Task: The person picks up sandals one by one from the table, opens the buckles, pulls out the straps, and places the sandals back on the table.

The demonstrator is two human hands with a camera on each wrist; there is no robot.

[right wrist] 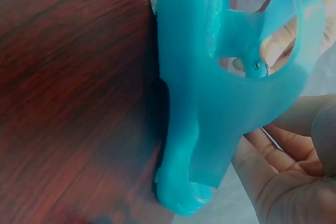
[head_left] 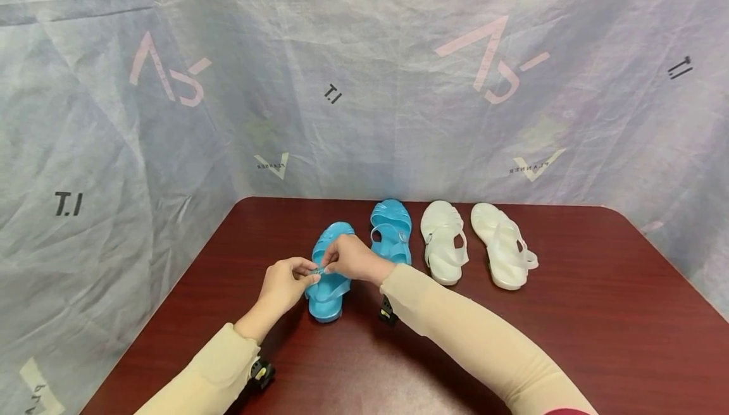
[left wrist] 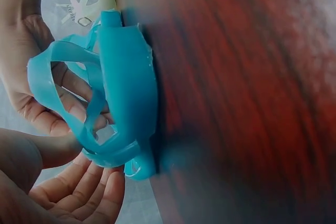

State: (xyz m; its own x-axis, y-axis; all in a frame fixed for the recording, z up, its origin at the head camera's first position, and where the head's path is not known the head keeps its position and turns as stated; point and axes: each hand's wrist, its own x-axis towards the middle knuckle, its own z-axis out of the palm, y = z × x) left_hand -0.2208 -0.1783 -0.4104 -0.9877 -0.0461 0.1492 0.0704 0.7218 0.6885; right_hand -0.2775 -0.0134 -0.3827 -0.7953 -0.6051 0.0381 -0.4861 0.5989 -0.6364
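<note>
Pinching the blue sandal's strap between both hands, you are fastening it; keep the buckle steady; ease slack through.

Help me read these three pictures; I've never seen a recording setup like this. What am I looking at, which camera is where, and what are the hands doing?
No machine here: a person works with bare hands. The wide picture comes from a camera on the head, looking down at a dark red table. The two close, sideways pictures come from cameras strapped to each wrist. On the table lie four jelly sandals: two blue, two white. The left hand and right hand meet over the nearer blue sandal, both pinching its strap near the buckle. The other blue sandal lies untouched beside it.
</note>
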